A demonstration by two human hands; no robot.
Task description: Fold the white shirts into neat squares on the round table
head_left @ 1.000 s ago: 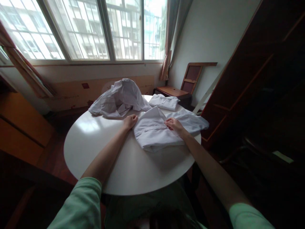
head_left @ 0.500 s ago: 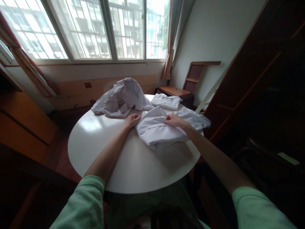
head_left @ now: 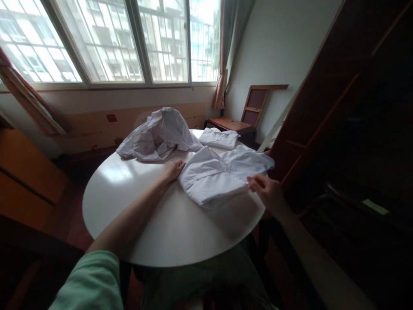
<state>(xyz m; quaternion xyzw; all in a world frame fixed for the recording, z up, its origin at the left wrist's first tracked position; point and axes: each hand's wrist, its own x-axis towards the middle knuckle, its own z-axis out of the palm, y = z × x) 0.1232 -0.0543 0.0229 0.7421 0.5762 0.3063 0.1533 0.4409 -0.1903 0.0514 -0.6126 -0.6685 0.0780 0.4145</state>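
We can read no brand, label or writing anywhere. The white shirt (head_left: pixel 219 176) we are handling is partly folded: a thick, layered wad of cloth with a seam across its top, and a looser part spreading toward the right edge of the round white table (head_left: pixel 155 224). It lies on the right half of the table, its near corner reaching the right edge.

Our left hand (head_left: pixel 173 169) rests flat on the table at the shirt's left edge, fingers stretched out and touching the cloth, gripping nothing. Our right hand (head_left: pixel 266 189) is at the table's right edge, fingers curled and pinching the shirt's near right corner.

At the far edge lie a crumpled white heap of clothes (head_left: pixel 158 135) and a small folded white garment (head_left: pixel 219 138). Beyond the table stands a wooden chair (head_left: pixel 248 114).
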